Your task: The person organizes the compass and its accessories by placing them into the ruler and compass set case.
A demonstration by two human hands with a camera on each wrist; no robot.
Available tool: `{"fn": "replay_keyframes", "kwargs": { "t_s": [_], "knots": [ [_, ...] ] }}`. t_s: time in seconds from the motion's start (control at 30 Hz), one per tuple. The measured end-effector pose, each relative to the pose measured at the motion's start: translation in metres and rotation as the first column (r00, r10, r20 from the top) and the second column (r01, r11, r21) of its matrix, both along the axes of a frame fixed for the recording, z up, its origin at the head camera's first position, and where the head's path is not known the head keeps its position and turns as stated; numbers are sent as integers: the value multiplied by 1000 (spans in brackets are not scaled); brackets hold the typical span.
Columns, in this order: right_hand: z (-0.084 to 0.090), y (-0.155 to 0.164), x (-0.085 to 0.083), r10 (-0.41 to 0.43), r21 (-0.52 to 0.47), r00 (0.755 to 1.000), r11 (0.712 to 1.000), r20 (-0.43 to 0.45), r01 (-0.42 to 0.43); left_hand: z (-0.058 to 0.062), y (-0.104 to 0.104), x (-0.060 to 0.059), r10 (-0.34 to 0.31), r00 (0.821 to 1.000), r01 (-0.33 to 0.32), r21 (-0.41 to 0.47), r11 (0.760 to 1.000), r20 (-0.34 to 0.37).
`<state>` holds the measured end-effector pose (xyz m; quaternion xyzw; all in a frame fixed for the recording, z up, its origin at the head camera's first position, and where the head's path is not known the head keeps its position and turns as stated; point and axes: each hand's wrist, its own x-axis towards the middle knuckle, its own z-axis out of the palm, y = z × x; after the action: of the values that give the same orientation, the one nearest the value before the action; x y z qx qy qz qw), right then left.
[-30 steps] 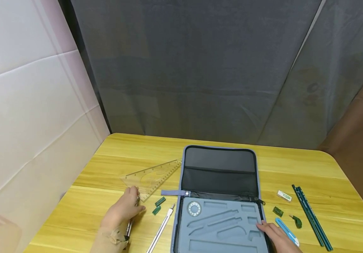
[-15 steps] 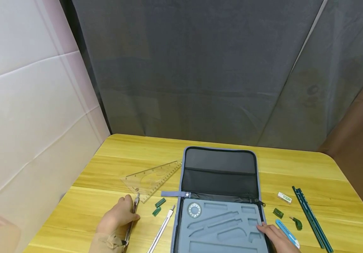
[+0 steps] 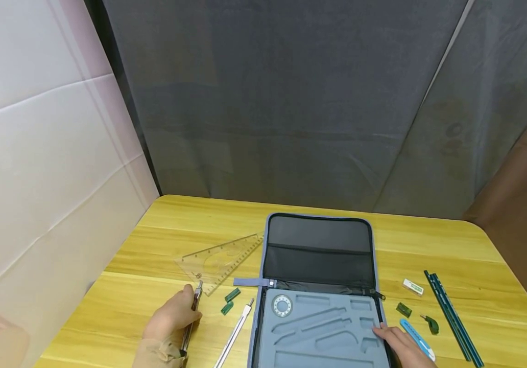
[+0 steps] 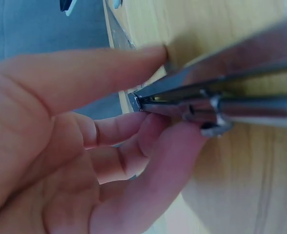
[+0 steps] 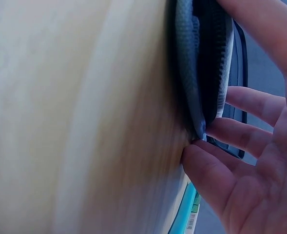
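My left hand (image 3: 169,318) is at the table's left front, thumb and fingers around a metal drawing compass (image 3: 191,322). In the left wrist view, the curled fingers touch the compass (image 4: 250,108) near its head, with the thumb on its other side. My right hand (image 3: 403,346) grips the right edge of an unzipped zip case (image 3: 374,250). A grey foam tray (image 3: 300,327) with shaped recesses lines its near half. One white dial ring (image 3: 282,305) sits in the tray's upper left. The right wrist view has fingertips at the case's zipped edge (image 5: 187,73).
Left of the case lie a second silver compass (image 3: 235,335), two green pieces (image 3: 233,294) and a clear set square (image 3: 189,266). To its right are a white eraser (image 3: 412,286), a green sharpener (image 3: 403,308), a small green piece (image 3: 431,324), a blue cutter (image 3: 417,338) and dark pencils (image 3: 456,319).
My left hand has drawn back slightly toward me, uncovering more of the compass's upper end beside the set square. The right hand stays at the case edge.
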<state>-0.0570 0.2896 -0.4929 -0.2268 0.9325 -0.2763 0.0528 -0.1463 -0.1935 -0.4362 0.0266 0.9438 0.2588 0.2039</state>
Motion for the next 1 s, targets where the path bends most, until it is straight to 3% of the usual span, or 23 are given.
{"fn": "replay_keyframes", "kwargs": {
  "t_s": [0.33,0.77,1.0],
  "knots": [
    [1,-1,0,-15,-5,1000,1000,16,15,-1,1,1,15,1000,-15,20,1000,13],
    [0,-2,0,4,-15,999,1000,-34,-5,-1,0,1,7,1000,-8,50,999,25],
    [1,-2,-2,15,-6,1000,1000,-18,-15,-2,-2,1,15,1000,-14,63,998,-7]
  ]
}}
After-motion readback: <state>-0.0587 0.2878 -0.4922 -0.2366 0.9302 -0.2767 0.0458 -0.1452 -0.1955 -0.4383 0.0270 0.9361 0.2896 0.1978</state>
